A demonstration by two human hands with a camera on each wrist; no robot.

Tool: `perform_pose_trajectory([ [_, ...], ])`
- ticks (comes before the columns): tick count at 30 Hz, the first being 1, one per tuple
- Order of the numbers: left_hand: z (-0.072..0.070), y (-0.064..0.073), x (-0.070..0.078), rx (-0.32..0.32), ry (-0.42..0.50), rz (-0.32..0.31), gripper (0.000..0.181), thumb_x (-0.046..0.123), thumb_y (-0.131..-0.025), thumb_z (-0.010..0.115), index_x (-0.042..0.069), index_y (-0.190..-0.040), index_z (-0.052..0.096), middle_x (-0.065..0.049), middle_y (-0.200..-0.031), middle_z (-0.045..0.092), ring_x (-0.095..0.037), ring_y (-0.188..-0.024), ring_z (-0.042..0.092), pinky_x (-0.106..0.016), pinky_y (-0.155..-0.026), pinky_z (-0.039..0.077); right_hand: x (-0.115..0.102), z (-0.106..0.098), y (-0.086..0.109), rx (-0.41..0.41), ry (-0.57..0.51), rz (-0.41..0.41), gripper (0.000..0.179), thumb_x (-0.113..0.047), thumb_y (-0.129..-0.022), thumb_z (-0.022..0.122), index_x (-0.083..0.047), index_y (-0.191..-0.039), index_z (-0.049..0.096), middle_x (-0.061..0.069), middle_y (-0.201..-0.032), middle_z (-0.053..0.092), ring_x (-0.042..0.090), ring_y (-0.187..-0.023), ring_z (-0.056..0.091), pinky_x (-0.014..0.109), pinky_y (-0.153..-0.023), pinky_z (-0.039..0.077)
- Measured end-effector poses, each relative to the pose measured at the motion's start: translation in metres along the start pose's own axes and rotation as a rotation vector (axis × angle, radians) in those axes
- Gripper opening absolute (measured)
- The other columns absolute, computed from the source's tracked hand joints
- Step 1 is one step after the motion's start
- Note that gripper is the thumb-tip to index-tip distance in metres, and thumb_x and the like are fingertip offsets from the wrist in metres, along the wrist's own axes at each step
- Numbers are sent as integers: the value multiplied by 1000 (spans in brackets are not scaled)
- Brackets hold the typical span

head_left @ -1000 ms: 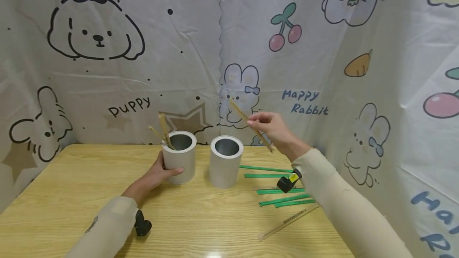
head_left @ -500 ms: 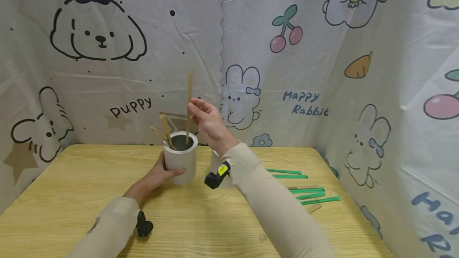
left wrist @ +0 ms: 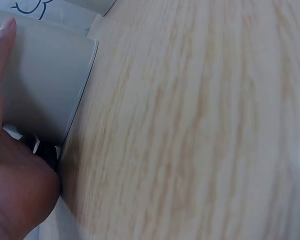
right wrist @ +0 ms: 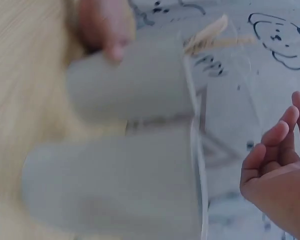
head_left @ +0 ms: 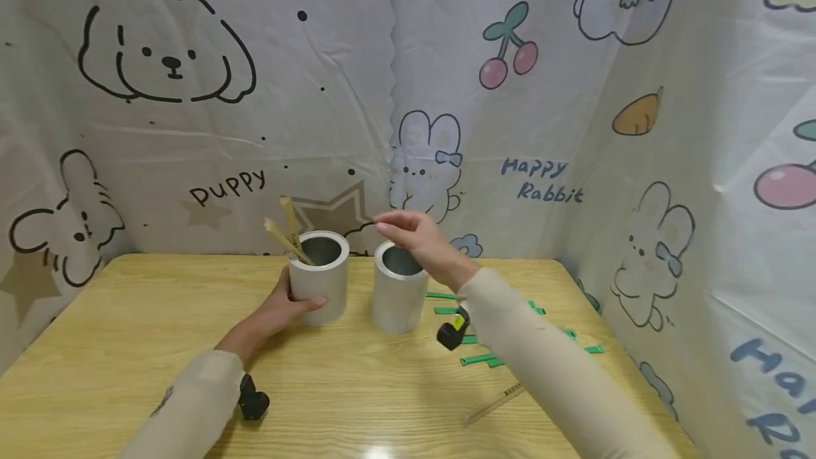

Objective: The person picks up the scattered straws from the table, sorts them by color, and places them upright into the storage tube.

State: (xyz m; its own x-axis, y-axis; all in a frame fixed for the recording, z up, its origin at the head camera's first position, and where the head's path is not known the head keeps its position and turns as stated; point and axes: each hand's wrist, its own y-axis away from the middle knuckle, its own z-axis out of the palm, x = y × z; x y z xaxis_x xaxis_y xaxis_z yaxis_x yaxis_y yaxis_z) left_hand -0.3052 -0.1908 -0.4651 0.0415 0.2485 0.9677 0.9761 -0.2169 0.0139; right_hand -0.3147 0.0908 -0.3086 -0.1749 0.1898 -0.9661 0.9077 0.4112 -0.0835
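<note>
My left hand (head_left: 278,310) grips the left white cylindrical holder (head_left: 328,296), its thumb across the front. Several slim tan sticks with dark printing (head_left: 278,232) lean on the left side of that holder's rim; their lower ends are inside. My right hand (head_left: 417,239) hovers over the rim of the second white holder (head_left: 398,299), and nothing shows between its fingers. The right wrist view has both holders, blurred, and the right hand's loosely bent fingers (right wrist: 277,137) apart from them. In the left wrist view, the left thumb (left wrist: 5,45) lies along the holder's wall.
Several green sticks (head_left: 474,360) lie at the right on the wooden table (head_left: 357,402), partly behind the right sleeve. Nearer the front lies a tan stick (head_left: 491,406). A printed cloth (head_left: 357,91) hangs behind the table.
My right hand brought a tan stick leftward to the left holder and let it go there, then moved back right, empty. The left hand has kept its hold on the holder.
</note>
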Motion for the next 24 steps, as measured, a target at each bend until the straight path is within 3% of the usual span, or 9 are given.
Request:
perform_pose_trajectory([
  [5,1,2,2,-3,-11,-11,112,29,-91,76,12,-161,-10,-27,-165,16,-45,-151,23,-61,-124,21,31,-52,38,-29,105,46,38,-23,-104,58,2,-133,60,19,-141,59,33,-132,52,49,-114,40],
  [13,0,2,5,13,-5,7,112,26,-90,76,9,-161,-9,-28,-165,15,-44,-152,22,-59,-124,20,105,-111,82,-2,255,168,40,-28,-103,60,-1,-132,63,19,-139,60,30,-125,59,55,-113,43],
  [17,-1,2,4,11,-1,0,112,26,-90,76,9,-161,-8,-28,-165,15,-44,-152,21,-59,-124,20,133,-129,94,-3,350,206,38,-25,-101,63,1,-129,66,16,-122,66,18,-101,61,44,-94,53],
  [20,-1,2,3,10,2,0,112,26,-90,76,9,-161,-9,-28,-165,15,-45,-152,22,-59,-124,21,148,-139,101,-13,415,216,34,-21,-99,67,1,-123,69,12,-107,66,15,-85,55,33,-77,51],
  [24,0,2,2,14,14,9,110,23,-90,76,8,-161,-7,-29,-164,17,-45,-151,23,-58,-124,21,163,-147,109,-52,486,189,26,-13,-95,71,3,-114,72,17,-104,70,13,-81,55,27,-69,49],
])
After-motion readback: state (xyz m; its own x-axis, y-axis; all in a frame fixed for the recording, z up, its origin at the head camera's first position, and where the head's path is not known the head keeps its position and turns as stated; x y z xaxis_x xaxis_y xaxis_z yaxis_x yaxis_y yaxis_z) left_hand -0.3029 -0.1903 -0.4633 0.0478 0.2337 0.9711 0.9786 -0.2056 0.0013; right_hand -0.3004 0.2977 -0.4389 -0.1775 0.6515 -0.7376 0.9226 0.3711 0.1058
